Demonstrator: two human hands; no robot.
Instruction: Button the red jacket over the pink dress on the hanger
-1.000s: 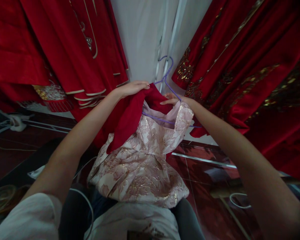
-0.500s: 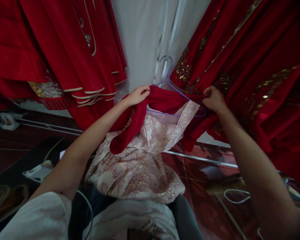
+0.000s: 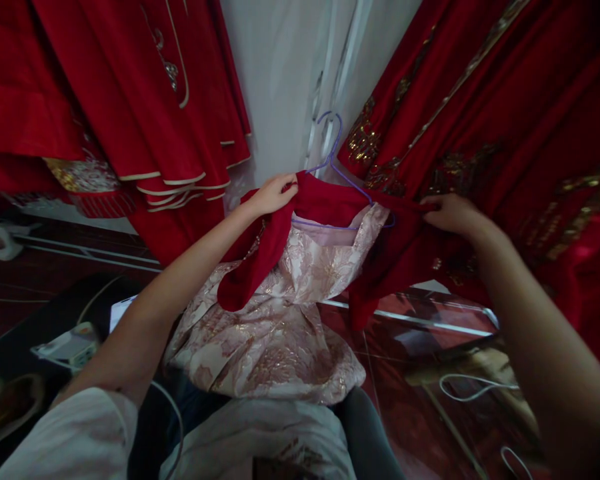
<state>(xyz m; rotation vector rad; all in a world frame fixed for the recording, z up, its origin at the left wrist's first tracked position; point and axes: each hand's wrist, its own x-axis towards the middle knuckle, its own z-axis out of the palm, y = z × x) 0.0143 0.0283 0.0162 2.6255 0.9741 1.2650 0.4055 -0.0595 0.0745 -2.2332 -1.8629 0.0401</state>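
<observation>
A red long-sleeved jacket (image 3: 325, 199) lies over a purple hanger (image 3: 338, 137), stretched between my hands. My left hand (image 3: 278, 193) pinches it at the left shoulder, where a sleeve drapes down the front. Out to the side, my right hand (image 3: 450, 212) grips the jacket's right part with fingers closed. Beneath it, a pale pink brocade dress (image 3: 320, 273) with a metallic floral pattern hangs on the same hanger, its right strap around the hanger's arm. The dress skirt (image 3: 270, 353) spreads over my lap.
Red embroidered garments (image 3: 145, 87) hang at the left, and more with gold sequins (image 3: 363, 143) hang at the right. A metal rail (image 3: 410, 319) runs low across the reddish tiled floor. At lower left is a black surface (image 3: 55, 310) with several small items and a cable.
My right hand has moved outward to the right and slightly down, drawing the jacket's right side wider. My left hand has stayed nearly in place.
</observation>
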